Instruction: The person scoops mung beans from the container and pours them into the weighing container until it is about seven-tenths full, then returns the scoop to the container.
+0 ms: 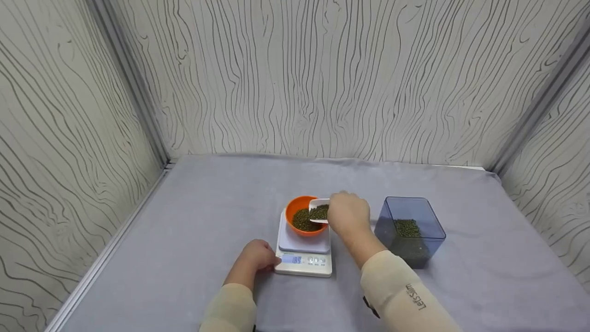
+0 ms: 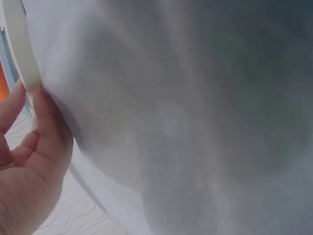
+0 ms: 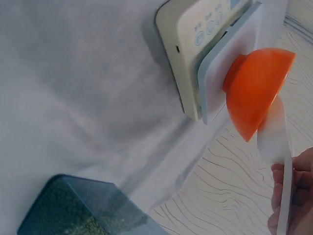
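My right hand (image 1: 350, 212) grips a white scoop (image 3: 275, 139) holding small green beans, which look like mung beans. The scoop tilts over the right rim of an orange bowl (image 1: 299, 201), and more green beans (image 1: 303, 221) lie inside the bowl. Under the bowl is a white kitchen scale (image 1: 304, 244), its lit display reading about 189. At the scale's front left corner, my left hand (image 1: 258, 255) pinches the edge between thumb and finger, as the left wrist view (image 2: 36, 156) confirms. The palm hides part of the scoop's handle in the head view.
To the right stands a translucent blue-grey square container (image 1: 410, 249) with green beans in it. Grey cloth (image 1: 207, 207) covers the table, with slight wrinkles. Wood-patterned panels (image 1: 295, 83) rise behind and at both sides.
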{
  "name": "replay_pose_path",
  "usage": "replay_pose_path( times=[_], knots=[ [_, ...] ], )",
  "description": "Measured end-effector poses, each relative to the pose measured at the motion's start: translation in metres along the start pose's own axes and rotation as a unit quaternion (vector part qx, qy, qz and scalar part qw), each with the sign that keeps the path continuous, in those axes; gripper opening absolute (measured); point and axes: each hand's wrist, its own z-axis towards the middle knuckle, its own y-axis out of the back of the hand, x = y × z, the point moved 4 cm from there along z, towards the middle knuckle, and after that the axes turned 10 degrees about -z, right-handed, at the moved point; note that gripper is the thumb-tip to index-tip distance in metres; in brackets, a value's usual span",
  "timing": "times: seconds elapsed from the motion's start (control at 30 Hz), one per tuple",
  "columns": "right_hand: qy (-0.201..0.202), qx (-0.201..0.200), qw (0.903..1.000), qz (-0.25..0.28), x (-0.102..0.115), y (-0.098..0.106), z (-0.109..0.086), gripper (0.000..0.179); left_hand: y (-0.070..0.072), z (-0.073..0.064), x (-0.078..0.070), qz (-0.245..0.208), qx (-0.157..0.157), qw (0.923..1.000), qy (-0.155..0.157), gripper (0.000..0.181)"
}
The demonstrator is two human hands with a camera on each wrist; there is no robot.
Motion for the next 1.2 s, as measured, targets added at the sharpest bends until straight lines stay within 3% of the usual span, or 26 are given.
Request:
replay_pose_path(
  times=[0.07,0.13,0.3,0.4,0.47,0.57,0.77,1.0,1.2],
  knots=[
    [0.042,-0.05,0.9968,-0.046,0.005,0.004,-0.002,0.011,0.0,0.0,-0.001,0.007,-0.006,1.0,0.0,0.018],
    [0.089,-0.109,0.9862,-0.087,0.008,0.008,-0.005,0.008,0.0,0.0,-0.002,0.012,-0.01,0.9999,0.0,0.018],
    [0.193,-0.27,0.932,-0.146,0.009,0.013,-0.012,0.007,0.0,0.0,-0.002,0.007,-0.014,0.9998,0.014,0.017],
    [0.231,-0.318,0.9058,-0.158,0.007,0.016,-0.014,0.009,0.0,0.002,-0.004,0.006,-0.011,0.9995,0.03,0.017],
    [0.242,-0.325,0.9007,-0.157,0.006,0.017,-0.014,0.008,0.0,0.002,-0.005,0.008,-0.009,0.9993,0.036,0.017],
    [0.234,-0.309,0.9107,-0.142,0.004,0.017,-0.013,0.005,0.001,0.001,-0.006,0.012,-0.008,0.9993,0.034,0.018],
    [0.164,-0.262,0.9495,-0.054,-0.016,0.026,-0.013,0.009,0.002,-0.003,-0.006,0.016,-0.005,0.9997,0.018,0.018],
    [0.103,-0.25,0.9626,0.016,-0.076,0.045,-0.01,0.01,0.003,0.0,-0.003,0.013,0.004,0.9997,0.022,0.018],
    [0.067,-0.156,0.9852,0.025,-0.128,0.053,-0.01,0.014,0.005,0.003,0.001,-0.005,0.008,0.9994,0.032,0.019]
  ],
)
